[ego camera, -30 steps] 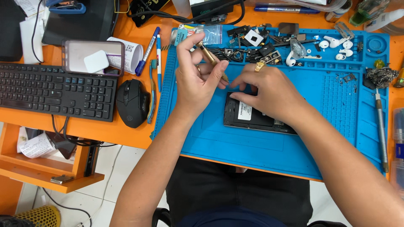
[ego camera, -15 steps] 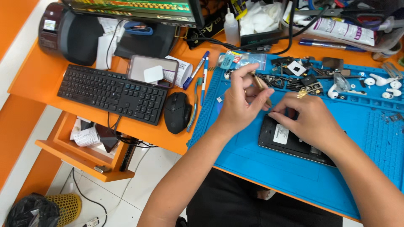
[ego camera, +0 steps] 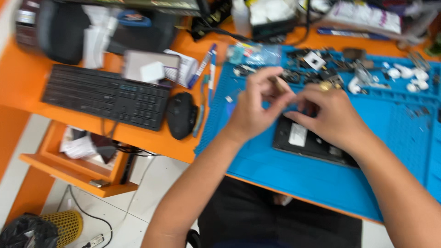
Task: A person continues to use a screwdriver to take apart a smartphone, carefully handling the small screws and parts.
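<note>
A black opened phone (ego camera: 308, 141) lies flat on a blue repair mat (ego camera: 294, 174). Both hands meet just above its upper edge. My left hand (ego camera: 255, 108) pinches a thin yellowish tool (ego camera: 278, 84) between thumb and fingers. My right hand (ego camera: 331, 115) rests over the phone's top, fingertips curled toward the left hand; a gold ring shows on one finger. The picture is blurred, so what the right fingertips hold cannot be made out.
Small parts and white earbuds (ego camera: 404, 76) fill the mat's far trays. A black mouse (ego camera: 181, 115), a black keyboard (ego camera: 108, 96), pens (ego camera: 206, 69) and a white box (ego camera: 151, 69) lie left on the orange desk (ego camera: 27, 87). An orange shelf (ego camera: 78, 172) hangs below.
The view has swung left and blurred. Both hands have stayed together over the phone's top edge, the left still pinching the thin tool.
</note>
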